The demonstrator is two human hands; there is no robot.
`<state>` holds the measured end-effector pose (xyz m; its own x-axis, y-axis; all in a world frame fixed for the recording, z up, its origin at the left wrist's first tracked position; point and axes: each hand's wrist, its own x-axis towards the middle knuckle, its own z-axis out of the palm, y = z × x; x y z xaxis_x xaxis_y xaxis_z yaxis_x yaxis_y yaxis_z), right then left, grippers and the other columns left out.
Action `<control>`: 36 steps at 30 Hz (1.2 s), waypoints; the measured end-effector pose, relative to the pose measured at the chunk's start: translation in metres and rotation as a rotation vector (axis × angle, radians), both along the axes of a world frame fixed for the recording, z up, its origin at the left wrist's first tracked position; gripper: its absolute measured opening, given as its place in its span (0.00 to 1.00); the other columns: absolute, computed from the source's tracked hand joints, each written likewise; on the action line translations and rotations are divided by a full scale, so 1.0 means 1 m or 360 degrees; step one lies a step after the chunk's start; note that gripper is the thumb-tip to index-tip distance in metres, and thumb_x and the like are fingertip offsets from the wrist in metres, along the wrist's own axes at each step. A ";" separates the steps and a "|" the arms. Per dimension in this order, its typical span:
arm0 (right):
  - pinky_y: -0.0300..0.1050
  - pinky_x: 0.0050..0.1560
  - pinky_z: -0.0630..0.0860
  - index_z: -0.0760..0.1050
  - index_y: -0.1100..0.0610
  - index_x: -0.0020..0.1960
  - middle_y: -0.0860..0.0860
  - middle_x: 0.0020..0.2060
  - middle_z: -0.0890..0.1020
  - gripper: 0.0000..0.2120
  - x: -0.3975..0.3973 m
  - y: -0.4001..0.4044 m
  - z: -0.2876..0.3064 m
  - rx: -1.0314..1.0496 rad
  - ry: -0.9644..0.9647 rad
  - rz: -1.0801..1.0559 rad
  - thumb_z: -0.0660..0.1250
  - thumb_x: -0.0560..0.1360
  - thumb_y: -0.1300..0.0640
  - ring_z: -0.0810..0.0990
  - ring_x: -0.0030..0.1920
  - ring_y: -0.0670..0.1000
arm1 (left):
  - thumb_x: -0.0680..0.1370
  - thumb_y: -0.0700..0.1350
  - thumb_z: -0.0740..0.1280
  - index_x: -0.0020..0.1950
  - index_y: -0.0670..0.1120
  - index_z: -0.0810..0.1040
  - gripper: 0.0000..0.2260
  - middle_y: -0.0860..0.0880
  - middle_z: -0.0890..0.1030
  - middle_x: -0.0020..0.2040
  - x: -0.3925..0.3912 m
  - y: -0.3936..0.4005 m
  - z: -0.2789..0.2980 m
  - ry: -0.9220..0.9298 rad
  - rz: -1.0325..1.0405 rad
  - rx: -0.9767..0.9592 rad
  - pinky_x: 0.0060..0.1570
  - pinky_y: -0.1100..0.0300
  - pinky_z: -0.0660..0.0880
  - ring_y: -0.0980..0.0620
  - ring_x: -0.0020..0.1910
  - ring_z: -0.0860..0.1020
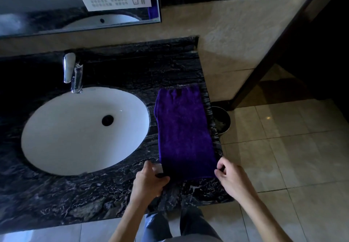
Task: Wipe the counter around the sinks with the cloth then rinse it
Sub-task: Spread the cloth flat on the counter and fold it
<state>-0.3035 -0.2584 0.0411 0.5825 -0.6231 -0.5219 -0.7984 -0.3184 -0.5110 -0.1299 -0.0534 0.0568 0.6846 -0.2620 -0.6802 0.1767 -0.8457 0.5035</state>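
A purple cloth (184, 130) lies folded in a long strip on the black marble counter (117, 68), just right of the white oval sink (81, 130). My left hand (149, 181) pinches the cloth's near left corner. My right hand (229, 173) pinches its near right corner at the counter's right edge. The cloth lies flat against the counter. A chrome faucet (72, 73) stands behind the sink, and no water is running.
A mirror (56, 11) with a white sign hangs on the wall behind. The counter ends against a beige wall at the right. A round metal bin (222, 121) sits on the tiled floor beside the counter's right edge.
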 end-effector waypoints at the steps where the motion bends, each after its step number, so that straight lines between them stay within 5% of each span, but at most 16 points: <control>1: 0.45 0.28 0.64 0.68 0.52 0.40 0.49 0.26 0.73 0.12 0.003 -0.001 0.004 -0.0085 0.0060 0.0006 0.66 0.81 0.53 0.70 0.25 0.48 | 0.72 0.52 0.76 0.51 0.47 0.69 0.18 0.47 0.82 0.44 0.004 -0.001 0.005 -0.0119 -0.0147 0.0152 0.33 0.49 0.79 0.45 0.35 0.83; 4: 0.47 0.30 0.70 0.71 0.53 0.40 0.50 0.31 0.77 0.10 0.025 0.001 0.010 -0.0503 -0.0106 -0.0118 0.65 0.80 0.58 0.76 0.30 0.50 | 0.77 0.53 0.68 0.53 0.48 0.70 0.12 0.47 0.79 0.49 0.013 -0.016 0.011 -0.0787 -0.0396 0.0328 0.40 0.48 0.75 0.40 0.50 0.78; 6: 0.48 0.40 0.79 0.78 0.56 0.50 0.53 0.44 0.83 0.04 0.048 0.007 0.005 -0.0821 -0.0383 -0.0036 0.68 0.77 0.62 0.82 0.43 0.54 | 0.76 0.44 0.68 0.59 0.45 0.74 0.13 0.43 0.77 0.55 0.012 -0.042 0.005 -0.1176 -0.0574 0.0055 0.45 0.45 0.78 0.38 0.54 0.76; 7: 0.48 0.50 0.80 0.79 0.58 0.59 0.56 0.55 0.83 0.11 0.060 0.010 -0.002 -0.0891 -0.0455 0.0079 0.69 0.77 0.61 0.83 0.54 0.57 | 0.75 0.42 0.67 0.63 0.43 0.75 0.16 0.41 0.77 0.59 0.012 -0.055 -0.004 -0.1302 -0.0724 -0.0073 0.50 0.44 0.79 0.36 0.57 0.76; 9: 0.52 0.69 0.72 0.70 0.60 0.74 0.58 0.74 0.71 0.24 0.074 0.012 -0.023 -0.0923 -0.0465 0.0435 0.66 0.80 0.55 0.71 0.73 0.58 | 0.78 0.46 0.62 0.72 0.41 0.73 0.23 0.37 0.73 0.71 0.009 -0.075 -0.025 -0.1349 -0.0990 -0.0176 0.68 0.43 0.73 0.35 0.71 0.72; 11: 0.57 0.77 0.63 0.60 0.57 0.81 0.56 0.81 0.60 0.29 0.076 0.007 -0.038 -0.0966 -0.0375 0.0635 0.59 0.83 0.47 0.59 0.81 0.57 | 0.82 0.54 0.56 0.80 0.45 0.64 0.27 0.38 0.62 0.80 0.011 -0.077 -0.043 -0.1258 -0.1111 -0.0061 0.78 0.45 0.61 0.39 0.80 0.60; 14: 0.59 0.78 0.61 0.55 0.56 0.82 0.55 0.82 0.56 0.31 0.062 -0.003 -0.052 -0.0992 -0.0316 0.0713 0.53 0.84 0.42 0.55 0.82 0.55 | 0.83 0.60 0.54 0.82 0.50 0.58 0.29 0.43 0.56 0.82 0.013 -0.063 -0.058 -0.1299 -0.1173 0.0066 0.78 0.47 0.53 0.45 0.82 0.55; 20: 0.59 0.78 0.61 0.55 0.57 0.82 0.56 0.82 0.57 0.31 0.065 -0.008 -0.047 -0.0925 -0.0353 0.0606 0.51 0.84 0.42 0.58 0.81 0.56 | 0.83 0.58 0.55 0.81 0.51 0.61 0.27 0.45 0.60 0.82 0.023 -0.068 -0.049 -0.1294 -0.1067 0.0026 0.77 0.45 0.54 0.45 0.82 0.56; 27: 0.60 0.77 0.62 0.61 0.60 0.80 0.58 0.79 0.66 0.30 0.179 -0.058 -0.027 -0.0920 -0.0372 0.0560 0.49 0.84 0.44 0.64 0.79 0.58 | 0.83 0.59 0.47 0.82 0.48 0.57 0.30 0.43 0.56 0.83 0.114 -0.141 -0.041 -0.1272 -0.1119 -0.0020 0.80 0.45 0.52 0.44 0.82 0.53; 36: 0.59 0.80 0.50 0.48 0.54 0.83 0.50 0.82 0.52 0.39 0.208 -0.127 -0.050 -0.0935 -0.0053 0.0726 0.36 0.80 0.33 0.53 0.82 0.52 | 0.82 0.65 0.42 0.84 0.48 0.44 0.34 0.51 0.44 0.83 0.171 -0.151 -0.059 -0.1215 -0.0960 0.0186 0.81 0.46 0.44 0.52 0.83 0.45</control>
